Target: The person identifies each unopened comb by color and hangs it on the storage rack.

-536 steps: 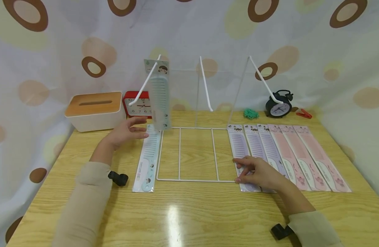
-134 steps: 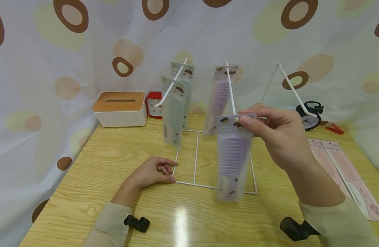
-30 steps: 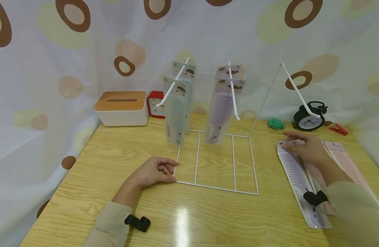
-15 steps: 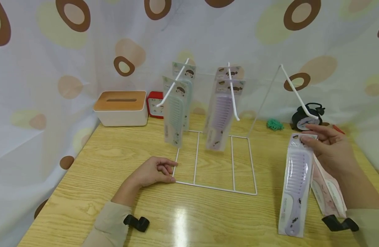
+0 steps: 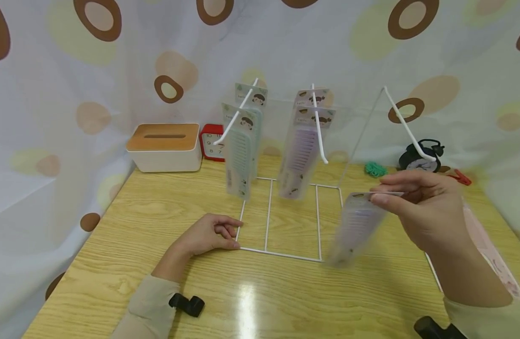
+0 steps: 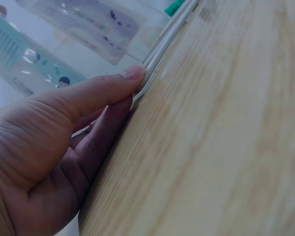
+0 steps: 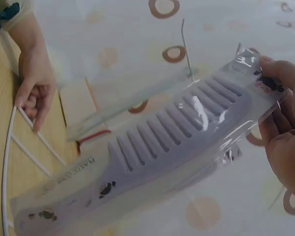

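Lilac comb [image 5: 357, 226], white rack [image 5: 318, 221], brown-ringed pale curtain [image 5: 302, 47].

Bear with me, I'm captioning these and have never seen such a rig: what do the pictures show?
No robot here: a person works with two bare hands. The wide picture comes from a camera worn on the head, looking forward and down; the other two are taken from each wrist. On the wooden table stands a white wire rack with three hooks. Two packaged green combs hang on the left hook and two purple ones on the middle hook; nothing hangs on the right hook. The left hand pinches the rack's near left corner, while the right hand holds another purple comb by its top. Pink packaging lies at right, partly hidden by the right forearm. Behind stand a slotted box, a red clock and a black clock.
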Tool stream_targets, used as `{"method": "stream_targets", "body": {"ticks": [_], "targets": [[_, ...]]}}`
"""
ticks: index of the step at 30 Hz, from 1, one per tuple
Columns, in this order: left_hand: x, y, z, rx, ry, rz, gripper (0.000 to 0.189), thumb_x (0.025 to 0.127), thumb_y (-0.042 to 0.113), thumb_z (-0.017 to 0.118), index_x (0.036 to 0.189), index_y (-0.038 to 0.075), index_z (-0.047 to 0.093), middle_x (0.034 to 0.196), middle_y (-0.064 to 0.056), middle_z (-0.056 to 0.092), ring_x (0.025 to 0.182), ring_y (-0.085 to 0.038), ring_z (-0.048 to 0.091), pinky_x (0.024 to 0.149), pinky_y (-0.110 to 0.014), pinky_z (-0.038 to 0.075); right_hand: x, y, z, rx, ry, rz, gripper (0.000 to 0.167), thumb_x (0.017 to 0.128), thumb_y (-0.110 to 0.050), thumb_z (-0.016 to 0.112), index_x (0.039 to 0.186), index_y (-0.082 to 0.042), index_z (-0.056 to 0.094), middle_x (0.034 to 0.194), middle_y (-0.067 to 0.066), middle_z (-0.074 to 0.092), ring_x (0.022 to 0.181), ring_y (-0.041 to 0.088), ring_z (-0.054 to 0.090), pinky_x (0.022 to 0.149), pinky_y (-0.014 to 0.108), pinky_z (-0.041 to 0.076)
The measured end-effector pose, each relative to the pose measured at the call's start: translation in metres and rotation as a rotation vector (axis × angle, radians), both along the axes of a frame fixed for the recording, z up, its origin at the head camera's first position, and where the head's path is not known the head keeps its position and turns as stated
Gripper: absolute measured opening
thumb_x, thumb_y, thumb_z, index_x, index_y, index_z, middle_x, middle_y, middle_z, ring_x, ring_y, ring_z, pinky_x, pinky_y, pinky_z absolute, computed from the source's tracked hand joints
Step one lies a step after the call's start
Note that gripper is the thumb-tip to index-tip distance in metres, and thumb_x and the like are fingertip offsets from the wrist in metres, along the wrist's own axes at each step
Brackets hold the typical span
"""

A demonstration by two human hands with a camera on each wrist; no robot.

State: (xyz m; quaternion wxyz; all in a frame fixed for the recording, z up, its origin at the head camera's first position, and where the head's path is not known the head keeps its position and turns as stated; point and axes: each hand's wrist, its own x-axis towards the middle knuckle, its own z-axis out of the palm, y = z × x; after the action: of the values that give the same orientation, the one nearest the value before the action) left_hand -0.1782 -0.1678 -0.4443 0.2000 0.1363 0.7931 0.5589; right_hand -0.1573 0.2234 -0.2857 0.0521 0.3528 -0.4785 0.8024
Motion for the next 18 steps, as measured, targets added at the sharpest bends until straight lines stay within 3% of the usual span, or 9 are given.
{"method": "stream_targets", "body": {"ticks": [5,10,13,18], "targets": [[0.000,0.001,-0.001,0.004,0.004,-0.004,0.054,0.079,0.011,0.085,0.128,0.001,0.065,0.096,-0.011,0.067,0.078,-0.011,0.066,0.078,-0.023,0.053,0.002,-0.038,0.023,-0.016,0.037,-0.053,0.029,0.073,0.035,0.063,0.098,0.021,0.067,0.089,0.023,0.075,0.083,0.029,0.076,0.076,0.032,0.060],[0.000,0.001,-0.001,0.000,0.012,-0.010,0.054,0.080,0.011,0.085,0.128,0.000,0.065,0.097,-0.013,0.067,0.078,-0.011,0.066,0.078,-0.023,0.053,0.004,-0.066,0.041,0.094,-0.049,-0.203,0.028,0.076,0.028,0.067,0.098,0.011,0.073,0.088,0.016,0.077,0.081,0.022,0.076,0.075,0.028,0.060],[0.000,0.001,0.000,-0.009,0.013,-0.007,0.053,0.079,0.012,0.085,0.128,0.001,0.066,0.097,-0.012,0.067,0.078,-0.011,0.066,0.078,-0.023,0.053,0.005,-0.075,0.047,0.164,-0.123,-0.278,0.026,0.079,0.022,0.069,0.099,0.006,0.075,0.087,0.012,0.077,0.081,0.019,0.076,0.076,0.027,0.059],[0.000,0.001,0.001,-0.012,0.010,-0.009,0.053,0.080,0.012,0.085,0.128,0.002,0.066,0.097,-0.011,0.067,0.079,-0.012,0.066,0.078,-0.023,0.053,0.004,-0.077,0.045,0.183,-0.151,-0.286,0.024,0.085,0.018,0.067,0.101,0.003,0.076,0.088,0.008,0.078,0.083,0.015,0.075,0.078,0.026,0.058]]}}
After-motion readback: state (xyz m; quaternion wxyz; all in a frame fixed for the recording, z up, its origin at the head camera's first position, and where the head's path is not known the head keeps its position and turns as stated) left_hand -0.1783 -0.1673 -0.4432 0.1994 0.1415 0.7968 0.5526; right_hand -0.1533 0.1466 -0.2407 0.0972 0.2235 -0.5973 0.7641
